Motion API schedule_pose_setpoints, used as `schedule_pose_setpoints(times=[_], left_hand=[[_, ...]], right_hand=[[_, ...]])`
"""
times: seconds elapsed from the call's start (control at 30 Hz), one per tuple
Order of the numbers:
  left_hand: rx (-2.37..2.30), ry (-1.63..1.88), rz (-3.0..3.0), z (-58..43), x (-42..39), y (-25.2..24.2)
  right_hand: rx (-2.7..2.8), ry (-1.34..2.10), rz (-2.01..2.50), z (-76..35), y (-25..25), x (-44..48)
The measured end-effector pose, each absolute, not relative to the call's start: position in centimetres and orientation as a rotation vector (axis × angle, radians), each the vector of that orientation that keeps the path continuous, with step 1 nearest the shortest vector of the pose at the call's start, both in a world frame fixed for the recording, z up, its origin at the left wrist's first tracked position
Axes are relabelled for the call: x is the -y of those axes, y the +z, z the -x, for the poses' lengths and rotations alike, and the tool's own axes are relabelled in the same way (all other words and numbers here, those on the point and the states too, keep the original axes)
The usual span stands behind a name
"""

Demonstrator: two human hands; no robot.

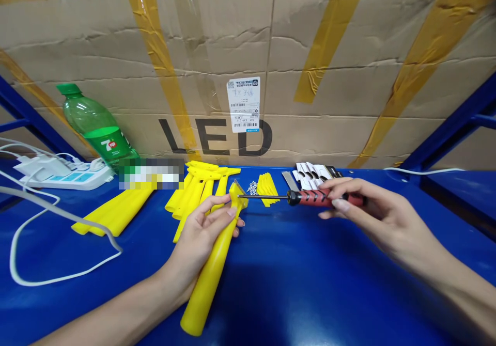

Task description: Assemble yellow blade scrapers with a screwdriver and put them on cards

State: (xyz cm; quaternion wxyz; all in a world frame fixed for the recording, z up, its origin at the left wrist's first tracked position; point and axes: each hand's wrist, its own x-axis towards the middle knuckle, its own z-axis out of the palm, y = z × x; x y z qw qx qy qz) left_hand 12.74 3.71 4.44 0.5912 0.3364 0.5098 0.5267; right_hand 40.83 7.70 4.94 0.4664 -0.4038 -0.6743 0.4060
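Observation:
My left hand is closed round the neck of a yellow plastic scraper, whose head is up and whose long handle slants down toward me. A thin blade edge shows at its head. My right hand grips the red and black handle of a screwdriver. The screwdriver lies level, its tip touching the scraper's head, where a screw may sit but is too small to make out. Behind my left hand lie several yellow scraper handles. Small yellow plastic pieces and a little pile of screws lie beyond the screwdriver shaft.
White-wrapped blades lie behind my right hand. More yellow scrapers rest at left, partly under a blurred patch. A green 7up bottle, a power strip and loose white cables stand left. A large cardboard box backs the blue table.

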Motion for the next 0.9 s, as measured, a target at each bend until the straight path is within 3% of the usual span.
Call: schedule_pose_setpoints(times=[0.47,0.63,0.9], left_hand=[[-1.194,1.209,-0.819,-12.95,-3.64,4.24],[-1.216,1.231,-0.780,-12.89,-3.77,4.25],[-1.209,1.216,-0.817,-13.04,-3.59,4.14]], right_hand=[[1.694,0.930,1.152,-41.22,5.22,-7.49],[1.795,0.842,1.002,-41.18,5.37,-7.36],[1.715,0.977,1.116,-41.35,5.01,-7.87]])
